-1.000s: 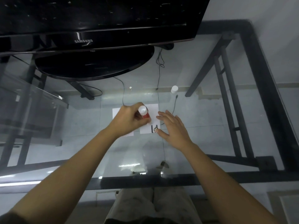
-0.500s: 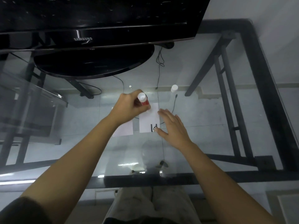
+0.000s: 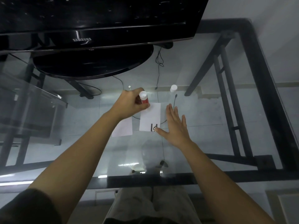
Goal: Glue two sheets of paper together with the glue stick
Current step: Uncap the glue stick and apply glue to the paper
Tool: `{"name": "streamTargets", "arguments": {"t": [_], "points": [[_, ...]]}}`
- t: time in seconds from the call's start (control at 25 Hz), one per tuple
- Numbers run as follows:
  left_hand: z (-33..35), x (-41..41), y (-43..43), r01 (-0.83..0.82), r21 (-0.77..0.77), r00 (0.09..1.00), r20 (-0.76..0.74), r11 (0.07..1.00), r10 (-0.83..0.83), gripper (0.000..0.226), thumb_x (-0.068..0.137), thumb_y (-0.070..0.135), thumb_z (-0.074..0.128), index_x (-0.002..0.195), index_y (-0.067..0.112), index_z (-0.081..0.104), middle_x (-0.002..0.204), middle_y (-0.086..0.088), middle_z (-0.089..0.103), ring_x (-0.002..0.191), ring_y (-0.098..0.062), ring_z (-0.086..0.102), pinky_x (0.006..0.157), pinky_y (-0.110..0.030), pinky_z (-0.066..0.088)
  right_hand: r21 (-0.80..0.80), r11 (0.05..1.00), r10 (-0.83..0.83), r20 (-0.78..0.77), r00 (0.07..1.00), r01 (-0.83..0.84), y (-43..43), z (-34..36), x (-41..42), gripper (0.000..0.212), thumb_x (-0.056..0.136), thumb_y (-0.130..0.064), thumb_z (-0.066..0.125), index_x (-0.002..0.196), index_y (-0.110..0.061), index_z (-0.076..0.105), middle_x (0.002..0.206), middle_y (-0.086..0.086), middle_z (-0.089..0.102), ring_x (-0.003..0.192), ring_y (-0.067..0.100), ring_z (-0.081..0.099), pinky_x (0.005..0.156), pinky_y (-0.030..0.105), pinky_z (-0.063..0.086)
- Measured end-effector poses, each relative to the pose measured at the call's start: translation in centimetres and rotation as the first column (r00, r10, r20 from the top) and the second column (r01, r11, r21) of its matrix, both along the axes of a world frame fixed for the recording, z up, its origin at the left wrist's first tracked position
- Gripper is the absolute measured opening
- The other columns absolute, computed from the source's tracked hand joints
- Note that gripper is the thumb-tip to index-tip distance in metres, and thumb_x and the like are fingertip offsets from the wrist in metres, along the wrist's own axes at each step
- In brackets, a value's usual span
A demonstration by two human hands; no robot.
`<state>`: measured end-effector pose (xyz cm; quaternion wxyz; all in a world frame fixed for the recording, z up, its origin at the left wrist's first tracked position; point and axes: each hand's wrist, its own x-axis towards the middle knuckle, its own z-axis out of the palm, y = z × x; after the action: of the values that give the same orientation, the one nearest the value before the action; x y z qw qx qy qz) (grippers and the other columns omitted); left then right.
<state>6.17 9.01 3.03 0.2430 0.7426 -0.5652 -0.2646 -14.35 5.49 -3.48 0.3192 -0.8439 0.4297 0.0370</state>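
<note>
Two sheets of paper lie side by side on the glass counter [image 3: 202, 135], with a narrow gap between them. Farthest left is the left sheet [image 3: 124, 129], plain white and partly covered by the left forearm that crosses above it. Next comes the left hand [image 3: 131, 104], closed around the glue stick [image 3: 144, 98], which has a red body and a white end pointing up toward the camera; its lower end sits at the far left corner of the right sheet [image 3: 150, 117], though the fingers hide whether it touches the paper. That right sheet carries dark handwritten marks near its near edge. Just to its right, the right hand [image 3: 175, 126] is spread wide and flat with nothing in it, the thumb tip resting on the near right corner of the sheet by the marks while the fingers lie on the glass beside it. Farther back and to the right, a small white cap [image 3: 173, 88] stands upright on the glass, well apart from both hands. A black television [image 3: 97, 21] on a round stand fills the far left of the counter, and thin cables run beneath the glass.
</note>
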Motion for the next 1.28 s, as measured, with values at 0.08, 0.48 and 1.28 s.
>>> {"name": "streamTargets", "arguments": {"t": [0.08, 0.48, 1.28], "points": [[-0.3, -1.0, 1.6, 0.040, 0.004, 0.998, -0.058, 0.999, -0.040, 0.024, 0.073, 0.031, 0.075, 0.082, 0.018, 0.058, 0.069, 0.005, 0.064, 0.062, 0.000, 0.057, 0.055, -0.006, 0.041, 0.011, 1.000, 0.001, 0.007, 1.000, -0.001, -0.1, 0.1, -0.1, 0.095, 0.084, -0.053, 0.051, 0.143, -0.020, -0.015, 0.156, -0.002, -0.015, 0.141, 0.014, -0.018, 0.111, 0.041, -0.013], [-0.4, 0.6, -1.2, 0.020, 0.000, 1.000, 0.021, 1.000, -0.020, 0.028, 0.074, 0.029, 0.075, 0.091, 0.013, 0.058, 0.078, 0.000, 0.064, 0.067, -0.007, 0.056, 0.056, -0.005, 0.038, 0.054, 0.998, -0.007, -0.009, 1.000, 0.008, -0.3, 0.7, 0.3, 0.099, 0.083, -0.051, 0.057, 0.143, -0.018, -0.014, 0.156, -0.001, -0.015, 0.141, 0.017, -0.017, 0.113, 0.045, -0.010], [-0.7, -1.9, 1.1, 0.332, -0.015, 0.935, -0.125, 0.943, -0.331, 0.025, 0.075, 0.036, 0.073, 0.091, 0.022, 0.059, 0.085, 0.007, 0.071, 0.074, 0.002, 0.064, 0.070, -0.015, 0.053, 0.048, 0.999, -0.015, 0.036, 0.999, 0.013, -0.2, 0.2, 0.0, 0.098, 0.083, -0.053, 0.055, 0.143, -0.021, -0.015, 0.156, -0.003, -0.013, 0.140, 0.014, -0.018, 0.110, 0.040, -0.014]]}}
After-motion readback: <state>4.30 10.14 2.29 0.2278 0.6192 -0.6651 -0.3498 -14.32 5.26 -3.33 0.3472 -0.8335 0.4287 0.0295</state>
